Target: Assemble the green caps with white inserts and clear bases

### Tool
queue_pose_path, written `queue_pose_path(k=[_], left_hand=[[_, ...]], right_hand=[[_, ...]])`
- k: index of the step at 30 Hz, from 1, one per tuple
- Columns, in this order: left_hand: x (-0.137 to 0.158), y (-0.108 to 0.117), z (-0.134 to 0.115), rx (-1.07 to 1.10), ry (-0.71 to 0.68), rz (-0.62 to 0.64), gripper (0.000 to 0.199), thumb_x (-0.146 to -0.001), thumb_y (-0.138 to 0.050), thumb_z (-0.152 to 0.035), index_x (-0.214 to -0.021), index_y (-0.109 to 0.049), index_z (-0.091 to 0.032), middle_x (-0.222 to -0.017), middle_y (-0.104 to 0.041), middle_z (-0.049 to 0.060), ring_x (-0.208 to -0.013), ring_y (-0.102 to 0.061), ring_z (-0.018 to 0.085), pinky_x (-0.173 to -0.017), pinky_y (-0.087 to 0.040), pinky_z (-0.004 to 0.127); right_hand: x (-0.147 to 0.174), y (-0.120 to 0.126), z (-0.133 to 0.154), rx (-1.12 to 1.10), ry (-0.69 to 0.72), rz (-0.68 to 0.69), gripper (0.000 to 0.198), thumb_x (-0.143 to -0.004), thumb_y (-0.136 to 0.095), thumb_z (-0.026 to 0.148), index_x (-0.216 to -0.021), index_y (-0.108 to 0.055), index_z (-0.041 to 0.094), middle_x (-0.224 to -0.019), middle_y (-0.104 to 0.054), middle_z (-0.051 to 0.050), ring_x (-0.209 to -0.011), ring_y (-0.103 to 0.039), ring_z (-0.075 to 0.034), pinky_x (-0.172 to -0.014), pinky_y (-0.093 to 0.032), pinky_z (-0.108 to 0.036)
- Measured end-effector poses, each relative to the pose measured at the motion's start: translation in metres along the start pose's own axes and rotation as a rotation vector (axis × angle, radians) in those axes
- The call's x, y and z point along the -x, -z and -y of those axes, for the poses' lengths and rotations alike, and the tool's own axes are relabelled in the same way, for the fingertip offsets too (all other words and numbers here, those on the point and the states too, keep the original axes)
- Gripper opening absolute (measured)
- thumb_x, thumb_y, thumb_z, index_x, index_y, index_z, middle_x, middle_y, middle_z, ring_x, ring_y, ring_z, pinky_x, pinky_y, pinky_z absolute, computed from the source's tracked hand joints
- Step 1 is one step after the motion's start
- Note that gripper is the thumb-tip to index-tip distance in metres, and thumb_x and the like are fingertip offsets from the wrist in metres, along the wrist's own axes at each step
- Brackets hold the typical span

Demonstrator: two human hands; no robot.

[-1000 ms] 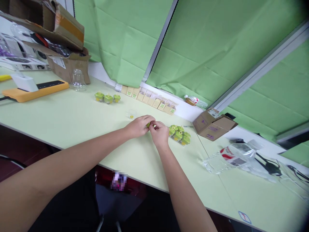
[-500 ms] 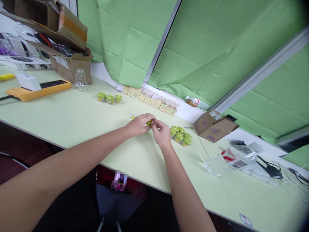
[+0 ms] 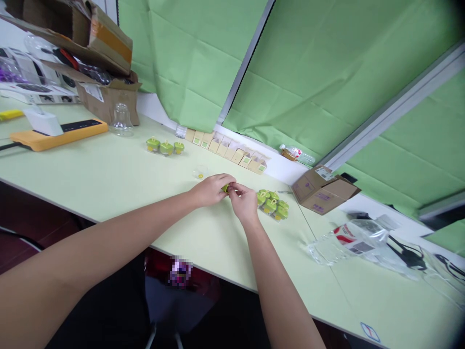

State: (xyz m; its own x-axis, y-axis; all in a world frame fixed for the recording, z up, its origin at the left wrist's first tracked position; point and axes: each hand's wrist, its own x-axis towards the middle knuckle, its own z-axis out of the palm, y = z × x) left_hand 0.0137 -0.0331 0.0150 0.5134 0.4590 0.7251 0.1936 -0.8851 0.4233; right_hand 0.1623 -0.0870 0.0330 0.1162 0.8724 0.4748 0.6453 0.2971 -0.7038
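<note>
My left hand (image 3: 210, 190) and my right hand (image 3: 244, 202) meet over the middle of the table. Between their fingertips is a small green lid (image 3: 225, 188), mostly covered by the fingers. Both hands are closed on it. Just beyond my left hand sits a small clear cup (image 3: 200, 172) with a yellow spot. To the right of my right hand stands a cluster of several clear cups with green lids (image 3: 271, 203), each lid bearing a pale loop. Farther left are three more green-lidded cups (image 3: 166, 147).
A row of small cardboard boxes (image 3: 227, 149) lines the wall. At right are a brown carton (image 3: 323, 190) and a large clear bottle (image 3: 350, 238) on its side. An orange power strip (image 3: 69, 134), a clear plastic dome (image 3: 122, 119) and open cardboard boxes (image 3: 105, 102) occupy the left.
My left hand has shifted slightly toward me, and its fingers now cover more of the green lid. My right hand stays nearly in place. The cups have not moved.
</note>
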Motion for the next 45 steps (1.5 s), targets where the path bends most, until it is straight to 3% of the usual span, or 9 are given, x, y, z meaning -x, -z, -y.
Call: queue_pose_path(k=[4,13,16,20,24,28,33,37,45], left_hand=[[0.0,-0.002,0.001,-0.001,-0.008,-0.007,0.044,-0.075,-0.051,-0.002,-0.115,-0.058,-0.019,-0.115,-0.066,0.008,-0.105,-0.061,0.02,-0.09,-0.049,0.035],[-0.003,0.001,-0.005,0.066,0.027,-0.078,0.04,-0.08,-0.06,-0.009,-0.119,-0.059,-0.02,-0.12,-0.065,0.008,-0.099,-0.062,0.017,-0.091,-0.05,0.033],[-0.003,-0.001,-0.006,0.085,0.004,-0.103,0.039,-0.082,-0.061,-0.011,-0.12,-0.059,-0.019,-0.122,-0.065,0.009,-0.095,-0.063,0.016,-0.089,-0.051,0.033],[-0.004,-0.001,-0.009,0.108,0.041,-0.128,0.04,-0.08,-0.064,-0.013,-0.12,-0.061,-0.019,-0.12,-0.066,0.009,-0.087,-0.063,0.015,-0.086,-0.052,0.032],[-0.005,0.003,-0.012,0.153,0.105,-0.098,0.047,-0.076,-0.064,-0.013,-0.123,-0.06,-0.02,-0.114,-0.068,0.007,-0.082,-0.062,0.014,-0.084,-0.052,0.03],[-0.006,0.007,-0.01,0.35,0.189,-0.129,0.057,-0.075,-0.062,-0.013,-0.131,-0.054,-0.018,-0.108,-0.068,0.007,-0.083,-0.063,0.014,-0.084,-0.053,0.03],[-0.01,0.006,0.003,0.593,0.362,-0.137,0.027,-0.079,-0.064,-0.027,-0.102,-0.069,-0.013,-0.092,-0.071,0.008,-0.078,-0.065,0.015,-0.074,-0.052,0.029],[-0.011,0.007,0.009,0.668,0.432,-0.115,0.03,-0.073,-0.073,-0.037,-0.088,-0.072,-0.012,-0.081,-0.07,0.007,-0.072,-0.062,0.015,-0.07,-0.049,0.028],[-0.011,0.013,0.008,0.789,0.597,-0.088,0.035,-0.061,-0.083,-0.038,-0.085,-0.074,-0.013,-0.078,-0.069,0.005,-0.067,-0.058,0.012,-0.063,-0.045,0.025]], right_hand=[[0.001,-0.001,0.002,0.025,-0.037,-0.032,0.023,-0.08,-0.058,0.03,-0.087,-0.079,0.022,-0.073,-0.074,0.001,-0.057,-0.061,-0.015,-0.06,-0.047,-0.026],[-0.005,0.0,-0.004,-0.139,-0.132,-0.205,0.027,-0.072,-0.073,0.04,-0.088,-0.068,0.018,-0.087,-0.072,-0.004,-0.06,-0.061,-0.013,-0.059,-0.051,-0.028],[-0.007,0.003,-0.004,-0.335,-0.199,-0.124,0.037,-0.07,-0.076,0.043,-0.095,-0.064,0.018,-0.092,-0.07,-0.004,-0.067,-0.065,-0.015,-0.057,-0.053,-0.027],[-0.007,0.003,-0.003,-0.592,-0.229,0.044,0.036,-0.072,-0.077,0.044,-0.092,-0.067,0.017,-0.087,-0.072,-0.004,-0.077,-0.067,-0.016,-0.07,-0.058,-0.031],[-0.007,0.004,-0.003,-0.727,-0.278,0.066,0.033,-0.07,-0.08,0.041,-0.09,-0.068,0.017,-0.088,-0.073,-0.003,-0.08,-0.068,-0.016,-0.078,-0.059,-0.033],[-0.009,0.008,-0.001,-0.848,-0.342,0.058,0.031,-0.065,-0.084,0.036,-0.085,-0.068,0.019,-0.09,-0.073,-0.002,-0.08,-0.069,-0.014,-0.08,-0.059,-0.03],[-0.008,0.009,0.004,-0.908,-0.392,0.132,0.033,-0.063,-0.086,0.033,-0.087,-0.068,0.02,-0.089,-0.073,-0.001,-0.072,-0.068,-0.012,-0.075,-0.06,-0.027],[-0.006,0.008,0.004,-0.928,-0.371,0.148,0.034,-0.063,-0.087,0.033,-0.087,-0.066,0.021,-0.09,-0.073,-0.001,-0.075,-0.068,-0.012,-0.075,-0.061,-0.027],[-0.004,0.008,0.004,-0.88,-0.311,0.179,0.032,-0.065,-0.086,0.035,-0.087,-0.066,0.021,-0.084,-0.072,0.0,-0.075,-0.067,-0.012,-0.071,-0.06,-0.026]])
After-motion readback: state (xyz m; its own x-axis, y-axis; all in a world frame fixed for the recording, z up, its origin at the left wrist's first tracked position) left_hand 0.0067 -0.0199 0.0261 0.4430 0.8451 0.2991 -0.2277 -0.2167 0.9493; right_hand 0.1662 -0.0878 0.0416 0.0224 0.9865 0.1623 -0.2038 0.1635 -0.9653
